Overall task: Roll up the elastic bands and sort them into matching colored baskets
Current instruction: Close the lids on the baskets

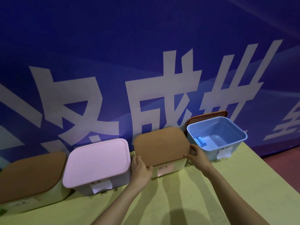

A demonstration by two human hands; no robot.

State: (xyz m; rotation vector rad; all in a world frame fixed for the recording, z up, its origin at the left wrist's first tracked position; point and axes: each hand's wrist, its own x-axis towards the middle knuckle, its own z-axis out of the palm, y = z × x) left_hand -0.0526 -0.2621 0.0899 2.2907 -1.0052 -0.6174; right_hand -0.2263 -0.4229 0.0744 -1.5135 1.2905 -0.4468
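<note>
- Four baskets stand in a row along the far edge of the surface (178,203), against a blue banner (129,46).
- The left hand (140,169) grips the front-left corner of the middle brown lid (162,143), with its fingers curled round the edge.
- The right hand (197,155) pinches the same lid's front-right corner between fingers and thumb.
- This lid sits tilted over the third basket (180,164), which bears a paper label (164,170).
- The blue basket (227,149) stands open towards the far right corner, with rolled blue bands (201,141) lying inside by its left wall.
- The pink-lidded basket (97,161) stands just left of the hands, and the leftmost basket (30,172) is closed under a brown lid.
</note>
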